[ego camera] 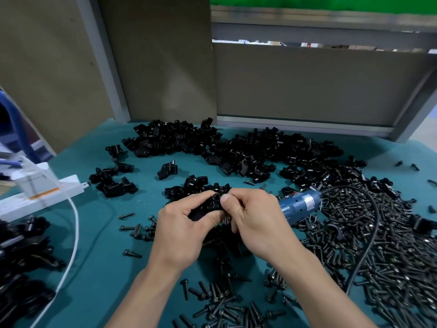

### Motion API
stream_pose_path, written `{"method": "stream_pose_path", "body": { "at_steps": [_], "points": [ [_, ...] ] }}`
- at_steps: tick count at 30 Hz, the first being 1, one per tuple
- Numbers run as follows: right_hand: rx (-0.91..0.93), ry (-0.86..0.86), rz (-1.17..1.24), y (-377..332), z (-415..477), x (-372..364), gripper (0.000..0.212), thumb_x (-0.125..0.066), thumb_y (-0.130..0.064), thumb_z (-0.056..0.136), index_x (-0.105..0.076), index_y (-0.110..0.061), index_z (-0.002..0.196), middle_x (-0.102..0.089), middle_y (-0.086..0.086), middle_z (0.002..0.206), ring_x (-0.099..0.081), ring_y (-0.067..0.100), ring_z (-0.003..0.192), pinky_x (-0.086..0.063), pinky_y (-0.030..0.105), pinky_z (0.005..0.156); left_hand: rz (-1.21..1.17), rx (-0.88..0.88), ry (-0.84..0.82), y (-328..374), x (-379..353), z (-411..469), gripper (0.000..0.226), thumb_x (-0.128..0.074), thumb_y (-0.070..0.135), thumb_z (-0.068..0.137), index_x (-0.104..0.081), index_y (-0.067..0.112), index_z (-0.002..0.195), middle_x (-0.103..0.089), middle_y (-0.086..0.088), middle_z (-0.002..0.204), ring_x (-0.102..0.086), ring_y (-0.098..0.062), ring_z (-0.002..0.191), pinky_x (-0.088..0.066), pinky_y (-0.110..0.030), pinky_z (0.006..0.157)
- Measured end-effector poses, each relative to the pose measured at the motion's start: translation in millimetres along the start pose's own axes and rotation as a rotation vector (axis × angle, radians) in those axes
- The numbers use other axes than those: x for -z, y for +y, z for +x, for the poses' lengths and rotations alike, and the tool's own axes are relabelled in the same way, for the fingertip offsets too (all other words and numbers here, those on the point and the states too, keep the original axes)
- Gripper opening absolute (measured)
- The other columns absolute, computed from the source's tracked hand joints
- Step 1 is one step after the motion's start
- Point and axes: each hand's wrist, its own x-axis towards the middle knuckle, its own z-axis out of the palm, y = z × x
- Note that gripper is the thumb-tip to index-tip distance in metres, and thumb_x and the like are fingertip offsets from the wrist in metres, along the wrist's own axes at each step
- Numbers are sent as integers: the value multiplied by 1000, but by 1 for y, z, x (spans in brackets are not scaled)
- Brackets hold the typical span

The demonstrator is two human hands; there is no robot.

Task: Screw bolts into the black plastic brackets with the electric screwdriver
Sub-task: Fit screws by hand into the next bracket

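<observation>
Centre of frame: one black bracket [209, 205] is held above the teal mat [106, 256] by both hands. The left hand [184, 230] is curled round its lower left side. The right hand [256, 221] pinches its right edge, with the thumb set beside an open round hole facing up. Whether a bolt is caught under the right fingers cannot be told.

The electric screwdriver [301, 204] is seen just right of the right hand, lying on the mat; its bit end is hidden behind the hand. It is not gripped by either hand. Its black cord [370, 223] runs off over the bolt heap [390, 256] at right of frame.

Supply: loose brackets are piled across the upper centre [236, 150]; more bolts are scattered at bottom centre [220, 301]. A white power strip [42, 192] and a white cable [73, 223] are noted at left.

Step judged in hand: a bracket is being positioned and a bolt started by hand, before driving.

Next move calls for: the bolt to be seated straight in the hole, the bracket to be kept steady in the left hand, and the right hand to be freed to take up the screwdriver.
</observation>
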Motion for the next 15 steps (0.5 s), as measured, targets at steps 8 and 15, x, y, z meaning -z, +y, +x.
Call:
{"method": "stream_pose_path", "body": {
  "at_steps": [8, 15],
  "points": [
    [16, 13, 72, 1, 0, 1, 39, -60, -33, 102, -63, -16, 67, -64, 6, 61, -48, 6, 48, -42, 30, 51, -59, 55, -26, 1, 0, 0, 37, -88, 23, 81, -78, 40, 112, -78, 23, 93, -71, 8, 75, -52, -9, 63],
    [-14, 11, 99, 2, -1, 0, 28, -63, -32, 99, -64, -24, 73, -66, -4, 53, -53, 6, 45, -43, 23, 46, -31, 55, -23, 5, -3, 1, 31, -87, 31, 78, -75, 47, 102, -72, 37, 96, -66, 17, 99, -50, -4, 83]
  ]
}}
